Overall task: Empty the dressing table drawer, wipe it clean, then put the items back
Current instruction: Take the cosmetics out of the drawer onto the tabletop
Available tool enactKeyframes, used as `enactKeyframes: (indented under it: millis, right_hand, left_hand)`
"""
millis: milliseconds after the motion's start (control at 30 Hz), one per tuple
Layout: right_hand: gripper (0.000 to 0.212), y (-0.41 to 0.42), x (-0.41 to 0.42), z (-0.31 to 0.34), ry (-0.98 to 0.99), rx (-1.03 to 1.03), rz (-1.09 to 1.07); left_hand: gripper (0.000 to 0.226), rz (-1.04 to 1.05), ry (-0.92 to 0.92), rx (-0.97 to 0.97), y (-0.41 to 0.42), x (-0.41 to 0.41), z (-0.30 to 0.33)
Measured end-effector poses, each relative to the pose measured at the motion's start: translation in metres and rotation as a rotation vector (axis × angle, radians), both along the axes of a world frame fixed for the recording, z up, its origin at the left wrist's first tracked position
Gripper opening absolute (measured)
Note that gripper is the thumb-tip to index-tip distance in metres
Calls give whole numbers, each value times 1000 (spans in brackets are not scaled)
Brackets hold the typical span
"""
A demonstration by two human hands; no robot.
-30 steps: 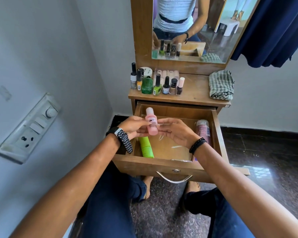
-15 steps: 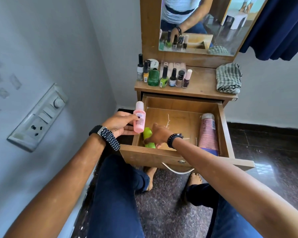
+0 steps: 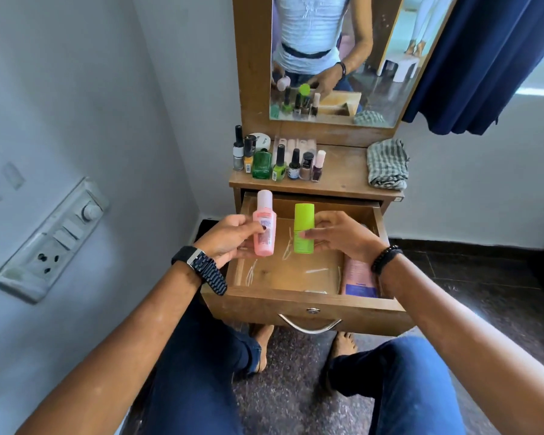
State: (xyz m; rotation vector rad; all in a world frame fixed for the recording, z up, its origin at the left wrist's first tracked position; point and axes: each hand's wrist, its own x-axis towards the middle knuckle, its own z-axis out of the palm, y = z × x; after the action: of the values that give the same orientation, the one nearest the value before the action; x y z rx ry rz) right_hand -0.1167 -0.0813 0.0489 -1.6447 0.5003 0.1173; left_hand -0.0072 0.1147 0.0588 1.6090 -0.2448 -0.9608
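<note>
The wooden dressing table [image 3: 352,171] stands against the far wall, with a mirror [image 3: 343,42] above its top. Its drawer [image 3: 299,304] is pulled out toward the near side, over the person's knees. Inside the drawer a pink tube [image 3: 357,277] lies along the right wall, its near end dark blue; the rest of the drawer floor shows bare wood with pale scratch marks. The writing on the tube is too blurred to read.

On the tabletop at the far right sits a folded checked cloth [image 3: 387,164]. At the far left a row of nail polish bottles [image 3: 292,163] stands with a green glass bottle [image 3: 262,164] among them, and a round white jar [image 3: 260,141] behind. None of their labels can be read.

The left hand [image 3: 230,238] holds a pink bottle [image 3: 264,229] upright above the drawer's left side, fingers and thumb curled around its lower body. Its label shows small print that cannot be made out. The right hand [image 3: 343,235] grips a green bottle [image 3: 304,229] upright just to the right of the pink one, thumb across its front.

Half a second ago the green bottle lay in the drawer's near-left corner with the right hand reaching down onto it; now it is lifted clear, level with the pink bottle.
</note>
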Motion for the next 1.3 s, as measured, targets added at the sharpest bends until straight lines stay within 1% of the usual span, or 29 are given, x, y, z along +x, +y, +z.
enactKeyframes:
  millis: [67,167,233,400,467,533,667,733,800,967,1133,1200,1233,1300]
  right_hand:
    - [26,-15,-9,15,-66,3,-20]
    - [29,-38,-11,34,-164,-32,-86]
    - [30,-53,-7,44,-231,-62,-129]
    - [38,-83,26,60,-316,-199,-303]
    - [37,-95,48,60,-333,-213,-370]
    - [39,-104,71,58,-339,-272,-409]
    - [45,-122,114,55,-305,-429,-452]
    - [47,-132,131,52,-293,-486,-477]
    - [46,-141,145,45,-273,-554,-457]
    - [36,-146,164,27,-215,-615,-420]
    - [38,-146,163,16,-154,-658,-402]
    - [37,-166,168,-2,-140,-677,-356]
    - [34,-174,170,-8,-139,-678,-352]
    - [22,-161,161,12,-209,-634,-438]
  left_hand:
    - [13,-9,-40,-35,-11,-4,9]
    - [22,-19,-107,-91,-29,-4,23]
    - [23,-19,-139,-130,-41,-1,33]
    - [30,36,-219,-176,-71,18,56]
    - [24,68,-217,-221,-83,30,65]
    - [20,97,-213,-248,-92,42,72]
    - [20,117,-171,-265,-110,66,83]
    - [24,106,-154,-254,-119,78,89]
    - [29,92,-128,-240,-128,89,95]
    - [36,37,-96,-158,-147,107,105]
    - [38,1,-65,-94,-161,113,106]
    - [38,-19,-68,-83,-164,115,106]
    - [38,-22,-70,-82,-165,115,106]
    - [38,-22,-74,-86,-166,115,108]
